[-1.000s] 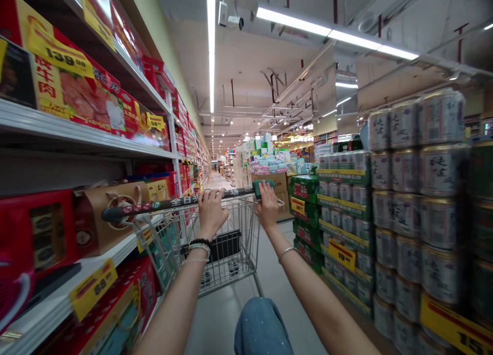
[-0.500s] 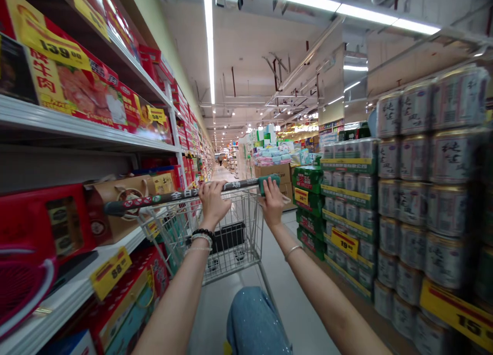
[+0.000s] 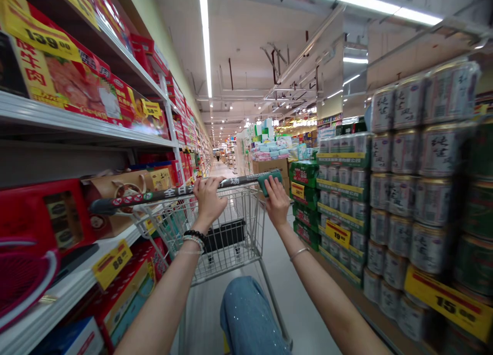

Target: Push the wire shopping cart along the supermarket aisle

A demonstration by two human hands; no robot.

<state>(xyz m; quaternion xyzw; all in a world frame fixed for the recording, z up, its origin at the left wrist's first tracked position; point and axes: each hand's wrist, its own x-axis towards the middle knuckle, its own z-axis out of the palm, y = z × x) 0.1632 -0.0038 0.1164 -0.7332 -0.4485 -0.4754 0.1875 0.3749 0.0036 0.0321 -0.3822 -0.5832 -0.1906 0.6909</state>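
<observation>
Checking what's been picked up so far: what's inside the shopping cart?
Through the wire of the shopping cart, a flat black object shows inside; I can't tell what it is. Anything beneath it is covered, and the wire blurs the rest.

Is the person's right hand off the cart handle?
No, the right hand rests on the shopping cart's green handle grip.
</observation>
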